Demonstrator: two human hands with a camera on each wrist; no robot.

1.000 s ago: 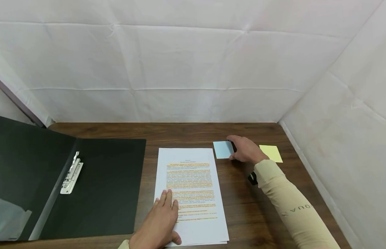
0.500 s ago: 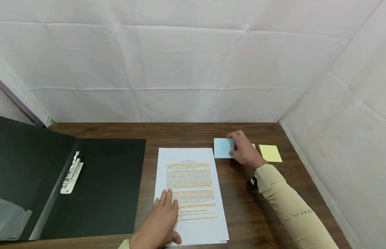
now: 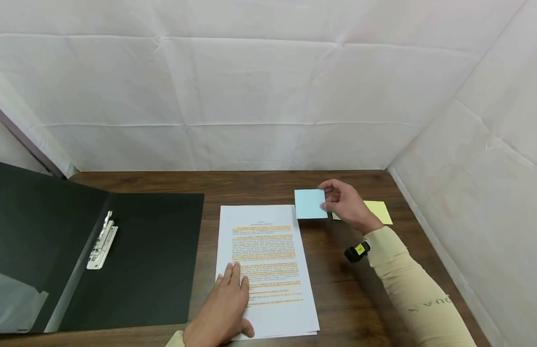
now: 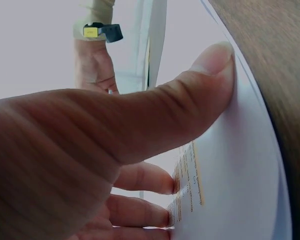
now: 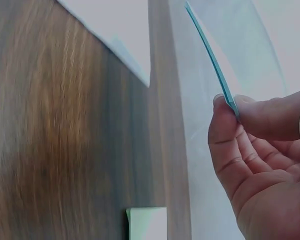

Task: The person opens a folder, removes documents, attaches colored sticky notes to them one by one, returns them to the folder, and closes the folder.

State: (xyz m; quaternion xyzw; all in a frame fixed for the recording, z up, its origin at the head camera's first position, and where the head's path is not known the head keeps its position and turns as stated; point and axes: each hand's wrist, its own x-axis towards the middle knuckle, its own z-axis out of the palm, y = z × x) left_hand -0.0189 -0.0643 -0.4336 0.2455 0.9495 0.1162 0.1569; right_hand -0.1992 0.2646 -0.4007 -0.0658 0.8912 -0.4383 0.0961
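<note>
My right hand (image 3: 348,205) pinches a light blue sticky note pad (image 3: 309,203) by its right edge, thumb on one face and fingertips on the other. In the right wrist view the pad (image 5: 212,57) is edge-on, raised off the wooden table. My left hand (image 3: 222,306) lies with straight fingers on the lower left of a stack of printed papers (image 3: 281,318), its text highlighted in orange. The left wrist view shows that thumb near the edge of the sheets (image 4: 240,175). A pale sticky note pad (image 3: 335,217) is mostly hidden behind the right hand.
A yellow sticky note pad (image 3: 379,212) lies beyond the right wrist. On the left lies an opened black folder (image 3: 151,260) with a metal clip (image 3: 102,245). White sheeting (image 3: 251,96) rises behind the wooden table (image 3: 337,289) and along its right side.
The right hand has lifted the blue pad off the table, and the pad's face has tilted up. The pale pad behind that hand has come partly into sight. The left hand stays on the papers.
</note>
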